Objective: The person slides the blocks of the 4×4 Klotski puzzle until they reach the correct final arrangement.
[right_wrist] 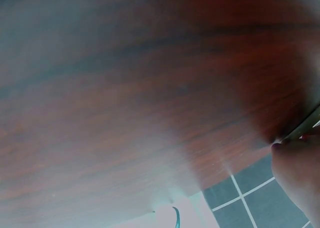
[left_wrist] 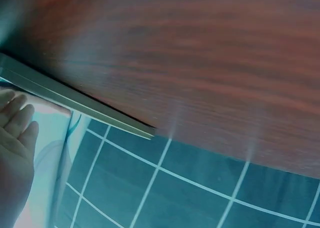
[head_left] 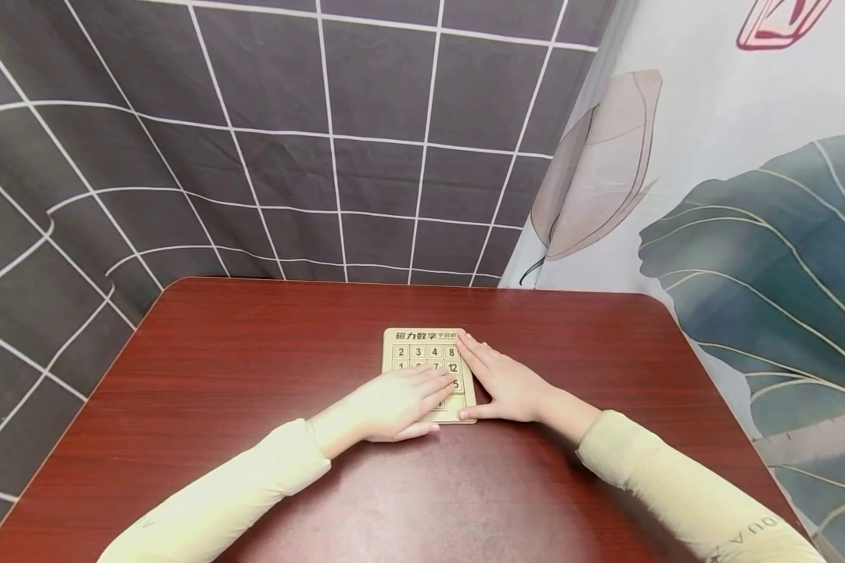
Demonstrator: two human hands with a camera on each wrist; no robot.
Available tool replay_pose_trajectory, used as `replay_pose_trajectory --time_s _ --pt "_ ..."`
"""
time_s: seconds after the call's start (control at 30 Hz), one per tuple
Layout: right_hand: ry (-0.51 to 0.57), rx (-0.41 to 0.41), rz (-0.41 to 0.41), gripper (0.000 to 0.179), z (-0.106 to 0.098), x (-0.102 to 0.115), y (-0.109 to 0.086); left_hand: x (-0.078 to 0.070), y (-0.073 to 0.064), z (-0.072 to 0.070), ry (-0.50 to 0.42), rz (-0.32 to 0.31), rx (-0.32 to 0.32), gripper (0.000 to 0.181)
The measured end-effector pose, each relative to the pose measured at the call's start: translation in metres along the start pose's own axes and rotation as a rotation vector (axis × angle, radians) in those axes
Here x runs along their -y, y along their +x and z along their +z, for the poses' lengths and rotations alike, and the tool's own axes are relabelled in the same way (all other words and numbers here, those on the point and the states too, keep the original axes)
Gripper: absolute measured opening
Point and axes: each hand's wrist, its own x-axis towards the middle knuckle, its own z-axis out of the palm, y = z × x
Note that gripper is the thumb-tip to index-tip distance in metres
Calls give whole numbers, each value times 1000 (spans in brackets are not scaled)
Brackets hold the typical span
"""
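Observation:
A pale number sliding puzzle (head_left: 422, 336) with black printed numerals lies flat on the reddish-brown table, dark characters along its top. My left hand (head_left: 404, 403) lies across the lower tiles, its fairly straight fingers touching them and hiding several. Along the puzzle's right side rests my right hand (head_left: 510, 387), fingertips by the top right corner and thumb at the bottom right. A gap without a tile shows near the lower right. In the left wrist view the puzzle's side edge (left_wrist: 85, 103) appears low on the wood. The right wrist view catches just a sliver of its edge (right_wrist: 302, 128).
The wooden table (head_left: 239, 367) extends around the puzzle, with rounded far corners. Behind it hangs a dark grey cloth (head_left: 380, 86) with white grid lines. A white curtain (head_left: 704, 102) with leaf and flower prints hangs at the right.

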Motion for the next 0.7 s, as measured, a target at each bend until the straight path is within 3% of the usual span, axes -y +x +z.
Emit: replay_pose_trajectory --time_s 0.2,0.53,0.7 --pt "-5 5 1 113 0 -1 1 -1 9 1 12 2 24 62" --pt "-12 -5 7 112 -5 1 2 -12 -1 -1 -37 47 -16 63" --pt "-8 1 4 112 -1 0 0 -7 -2 4 -59 51 -20 62"
